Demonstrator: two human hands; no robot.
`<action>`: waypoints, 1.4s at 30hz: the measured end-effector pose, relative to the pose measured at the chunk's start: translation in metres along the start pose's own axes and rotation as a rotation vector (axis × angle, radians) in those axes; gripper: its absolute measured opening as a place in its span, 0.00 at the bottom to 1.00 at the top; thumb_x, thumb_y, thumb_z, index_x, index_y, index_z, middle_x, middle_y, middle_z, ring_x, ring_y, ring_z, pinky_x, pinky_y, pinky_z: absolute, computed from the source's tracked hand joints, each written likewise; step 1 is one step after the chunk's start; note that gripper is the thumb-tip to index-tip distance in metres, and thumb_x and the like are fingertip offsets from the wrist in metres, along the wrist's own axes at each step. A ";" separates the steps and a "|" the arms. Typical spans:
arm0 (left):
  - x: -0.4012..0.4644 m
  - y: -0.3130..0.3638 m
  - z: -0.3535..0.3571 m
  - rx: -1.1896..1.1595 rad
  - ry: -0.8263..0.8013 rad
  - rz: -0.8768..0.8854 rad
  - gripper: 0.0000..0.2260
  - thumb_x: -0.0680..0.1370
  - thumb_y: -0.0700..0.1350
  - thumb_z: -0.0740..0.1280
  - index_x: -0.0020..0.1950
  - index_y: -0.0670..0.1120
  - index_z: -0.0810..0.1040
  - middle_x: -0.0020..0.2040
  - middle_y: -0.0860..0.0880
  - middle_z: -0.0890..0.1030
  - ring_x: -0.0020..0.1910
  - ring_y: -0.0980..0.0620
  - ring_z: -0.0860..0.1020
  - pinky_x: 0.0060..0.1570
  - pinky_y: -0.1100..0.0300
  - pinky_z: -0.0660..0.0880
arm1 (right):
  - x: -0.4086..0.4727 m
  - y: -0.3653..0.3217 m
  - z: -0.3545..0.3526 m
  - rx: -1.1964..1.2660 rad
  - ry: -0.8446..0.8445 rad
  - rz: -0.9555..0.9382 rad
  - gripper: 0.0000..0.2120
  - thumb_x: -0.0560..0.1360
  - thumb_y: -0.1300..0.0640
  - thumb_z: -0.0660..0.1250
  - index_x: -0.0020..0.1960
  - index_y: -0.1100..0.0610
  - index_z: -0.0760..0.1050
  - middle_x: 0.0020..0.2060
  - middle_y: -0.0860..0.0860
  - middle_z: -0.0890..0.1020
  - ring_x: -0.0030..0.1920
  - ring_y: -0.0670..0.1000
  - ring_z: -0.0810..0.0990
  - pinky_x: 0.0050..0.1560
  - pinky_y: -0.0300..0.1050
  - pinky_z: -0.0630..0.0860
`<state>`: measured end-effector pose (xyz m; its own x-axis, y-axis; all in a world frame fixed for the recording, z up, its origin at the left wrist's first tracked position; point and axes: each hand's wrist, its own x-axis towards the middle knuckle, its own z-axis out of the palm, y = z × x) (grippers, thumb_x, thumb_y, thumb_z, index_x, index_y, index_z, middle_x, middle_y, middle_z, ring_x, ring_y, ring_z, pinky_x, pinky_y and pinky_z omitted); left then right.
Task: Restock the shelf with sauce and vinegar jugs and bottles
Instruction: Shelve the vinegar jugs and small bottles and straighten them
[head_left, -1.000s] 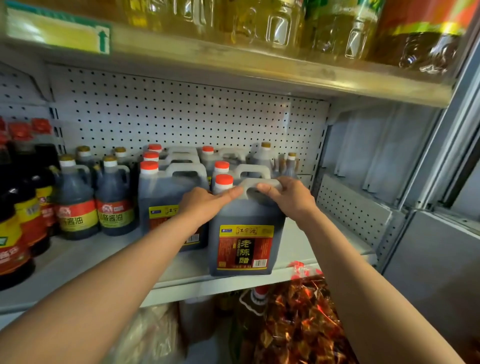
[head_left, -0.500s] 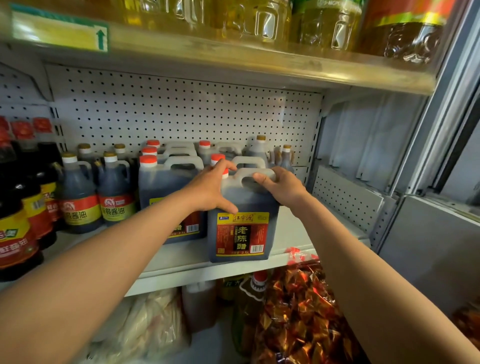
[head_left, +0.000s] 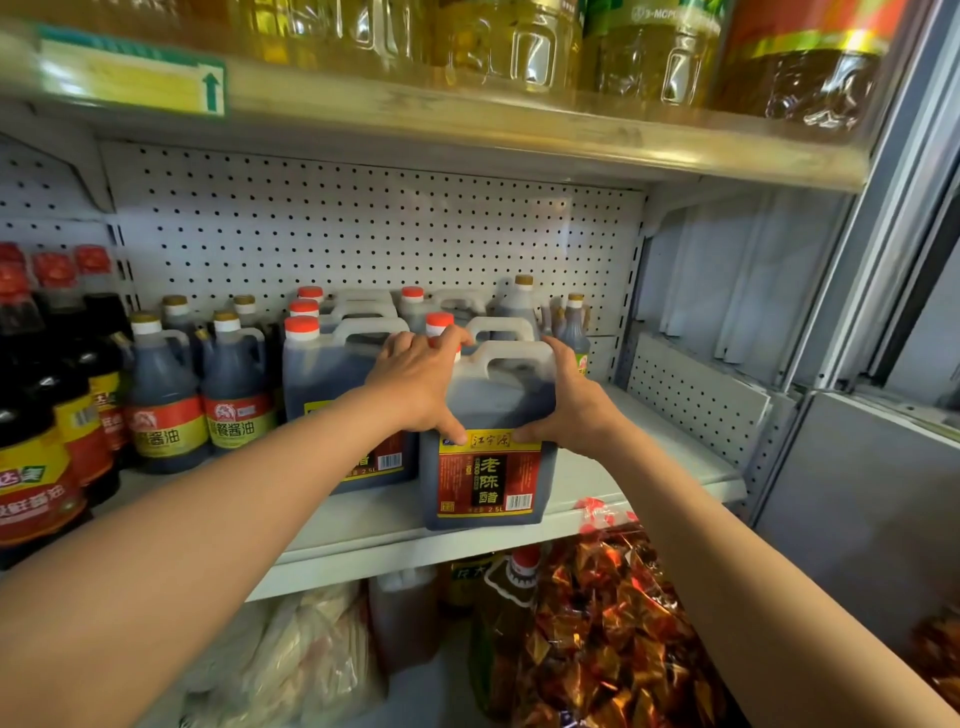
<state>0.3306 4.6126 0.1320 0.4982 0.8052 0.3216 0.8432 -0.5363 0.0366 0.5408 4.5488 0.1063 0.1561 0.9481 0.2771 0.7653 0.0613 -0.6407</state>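
Both my hands have shifted since a second ago: off the handle, onto the sides of the dark square vinegar jug with the red-and-yellow label (head_left: 485, 457). Left hand (head_left: 415, 387) wraps its cap-side shoulder, right hand (head_left: 569, 402) clasps the right side, thumbs on the label's top. Jug stands at the white metal shelf (head_left: 623, 478) front edge, touching an identical red-capped jug (head_left: 332, 384) on its left. White pegboard back panel (head_left: 363, 234) behind. Brown soy sauce bottles (head_left: 202, 395) farther left.

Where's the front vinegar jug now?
Head view, centre: front vinegar jug stands at the shelf front edge, right of another jug, gripped by both hands.
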 end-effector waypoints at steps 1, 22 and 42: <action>0.000 0.000 -0.001 0.021 0.008 -0.001 0.53 0.54 0.66 0.81 0.71 0.57 0.56 0.69 0.45 0.70 0.68 0.41 0.64 0.63 0.50 0.64 | 0.000 0.000 0.000 -0.003 0.000 0.002 0.58 0.62 0.58 0.84 0.80 0.49 0.50 0.68 0.55 0.74 0.68 0.59 0.72 0.62 0.54 0.76; 0.015 0.004 0.001 0.096 0.050 0.013 0.48 0.54 0.66 0.80 0.67 0.55 0.61 0.64 0.45 0.69 0.64 0.43 0.66 0.59 0.53 0.67 | 0.033 0.016 -0.005 0.090 -0.042 -0.013 0.42 0.58 0.59 0.86 0.61 0.47 0.62 0.48 0.42 0.72 0.52 0.57 0.77 0.25 0.43 0.80; 0.066 -0.006 0.009 0.354 0.004 -0.031 0.53 0.56 0.71 0.77 0.70 0.47 0.58 0.64 0.38 0.71 0.65 0.38 0.66 0.67 0.47 0.62 | 0.090 0.022 0.010 -0.026 0.002 -0.026 0.44 0.59 0.57 0.85 0.67 0.53 0.64 0.54 0.54 0.78 0.51 0.61 0.80 0.38 0.61 0.83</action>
<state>0.3601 4.6714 0.1444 0.4708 0.8186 0.3289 0.8761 -0.3900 -0.2835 0.5656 4.6385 0.1100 0.1372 0.9456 0.2950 0.7849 0.0779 -0.6147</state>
